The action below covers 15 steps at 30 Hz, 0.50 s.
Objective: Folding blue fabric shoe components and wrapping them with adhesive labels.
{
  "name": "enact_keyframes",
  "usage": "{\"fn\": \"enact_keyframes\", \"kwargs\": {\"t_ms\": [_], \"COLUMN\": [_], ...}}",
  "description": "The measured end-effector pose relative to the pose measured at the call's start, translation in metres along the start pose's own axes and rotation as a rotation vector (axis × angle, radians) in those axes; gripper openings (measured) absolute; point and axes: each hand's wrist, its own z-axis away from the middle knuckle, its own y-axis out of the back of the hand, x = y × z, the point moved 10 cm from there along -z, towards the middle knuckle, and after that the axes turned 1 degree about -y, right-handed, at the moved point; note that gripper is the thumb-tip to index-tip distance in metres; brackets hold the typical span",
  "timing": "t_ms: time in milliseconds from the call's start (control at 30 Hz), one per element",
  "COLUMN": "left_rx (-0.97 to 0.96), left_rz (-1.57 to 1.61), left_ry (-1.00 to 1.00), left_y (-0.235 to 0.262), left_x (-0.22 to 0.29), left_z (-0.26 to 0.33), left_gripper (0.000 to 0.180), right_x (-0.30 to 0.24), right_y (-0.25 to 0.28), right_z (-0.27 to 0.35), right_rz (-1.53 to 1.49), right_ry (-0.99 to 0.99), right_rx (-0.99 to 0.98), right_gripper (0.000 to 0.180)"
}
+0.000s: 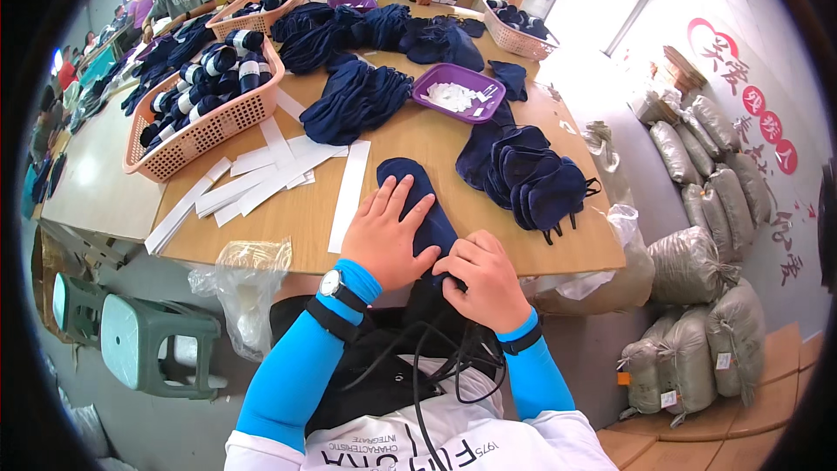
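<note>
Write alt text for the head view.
A person's left hand spreads across a long rounded navy fabric piece on a tan wooden table; the right hand pinches the piece's near end. Beyond lie a purple plastic tray of white slips and a pink perforated plastic basket of navy rolls.

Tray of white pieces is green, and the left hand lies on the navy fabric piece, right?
Not green: the head view shows the tray is purple. It holds white pieces, and the left hand lies on the navy fabric piece.
</note>
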Motion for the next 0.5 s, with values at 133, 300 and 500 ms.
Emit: {"fn": "enact_keyframes", "kwargs": {"t_ms": [133, 300, 500], "left_rx": [0.009, 0.010, 0.016], "left_rz": [-0.003, -0.003, -0.003], "left_ry": [-0.002, -0.004, -0.004], "left_y": [-0.002, -0.006, -0.006], "left_x": [0.001, 0.001, -0.002], "left_z": [0.001, -0.002, 0.000], "left_gripper": [0.075, 0.074, 0.074], "right_x": [-0.010, 0.017, 0.006], "right_y": [0.012, 0.004, 0.009], "right_z": [0.011, 0.040, 0.026], "right_rz": [0.100, -0.024, -0.041], "right_ry": [0.085, 0.033, -0.142], "right_rx": [0.190, 0.376, 0.283], "right_gripper": [0.019, 0.019, 0.020]}}
